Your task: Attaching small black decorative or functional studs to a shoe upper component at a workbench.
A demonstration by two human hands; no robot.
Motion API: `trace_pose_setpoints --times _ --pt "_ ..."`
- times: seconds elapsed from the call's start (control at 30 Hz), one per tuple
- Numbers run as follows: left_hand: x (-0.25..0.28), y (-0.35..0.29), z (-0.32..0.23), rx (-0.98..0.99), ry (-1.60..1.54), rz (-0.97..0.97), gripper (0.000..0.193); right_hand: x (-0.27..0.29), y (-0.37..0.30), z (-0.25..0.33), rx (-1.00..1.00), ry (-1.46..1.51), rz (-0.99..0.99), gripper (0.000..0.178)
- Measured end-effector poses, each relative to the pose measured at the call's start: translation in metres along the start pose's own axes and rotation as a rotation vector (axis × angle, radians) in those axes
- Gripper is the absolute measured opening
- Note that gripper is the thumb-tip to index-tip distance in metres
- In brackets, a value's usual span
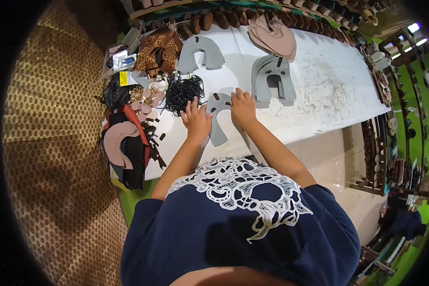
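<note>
A grey U-shaped shoe upper piece [218, 125] lies on the white-covered table between my hands, its curved end away from me. Small dark brown tabs [216, 96] sit on that curve. My left hand [197, 123] rests at the piece's left side, fingers spread, beside a heap of black beaded cord [182, 93]. On the right edge of the curve lies my right hand [244, 109], its fingers stretched out and close together. What is under its fingertips is hidden. Farther right stands a stack of similar grey pieces [267, 71] with dark tabs on top.
Beyond my hands are another grey curved pile [200, 50], leopard-print pieces [158, 51] and stacked pink pieces [272, 39]. At left lie pink discs with gold-coloured bits [145, 101], dark strips [155, 150] and pink curved pieces [118, 145]. Brown shoe lasts [220, 20] line the far edge.
</note>
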State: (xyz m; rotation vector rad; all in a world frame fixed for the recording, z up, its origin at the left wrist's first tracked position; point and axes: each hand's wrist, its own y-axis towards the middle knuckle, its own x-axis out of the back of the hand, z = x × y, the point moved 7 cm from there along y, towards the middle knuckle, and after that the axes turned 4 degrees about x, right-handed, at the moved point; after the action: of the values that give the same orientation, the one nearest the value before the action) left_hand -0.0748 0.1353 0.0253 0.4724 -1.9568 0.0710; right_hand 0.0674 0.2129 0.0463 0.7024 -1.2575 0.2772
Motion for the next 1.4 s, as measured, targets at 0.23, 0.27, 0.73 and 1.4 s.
trace_pose_setpoints --times 0.23,0.27,0.73,1.4 --pt "0.008 0.013 -0.002 0.002 -0.043 -0.022 0.012 -0.001 0.007 -0.015 -0.128 0.125 -0.013 0.009" --pt "0.013 0.012 -0.004 -0.045 -0.017 -0.069 0.011 0.002 0.007 -0.015 -0.127 0.124 -0.010 0.009" --pt "0.059 0.016 -0.138 -0.557 -0.148 -0.011 0.012 0.137 -0.050 -0.106 -0.025 0.321 -0.091 0.010" --pt "-0.025 0.105 -0.194 -0.283 0.035 -0.236 0.048 0.087 0.014 -0.217 -0.096 0.320 -0.325 0.043"
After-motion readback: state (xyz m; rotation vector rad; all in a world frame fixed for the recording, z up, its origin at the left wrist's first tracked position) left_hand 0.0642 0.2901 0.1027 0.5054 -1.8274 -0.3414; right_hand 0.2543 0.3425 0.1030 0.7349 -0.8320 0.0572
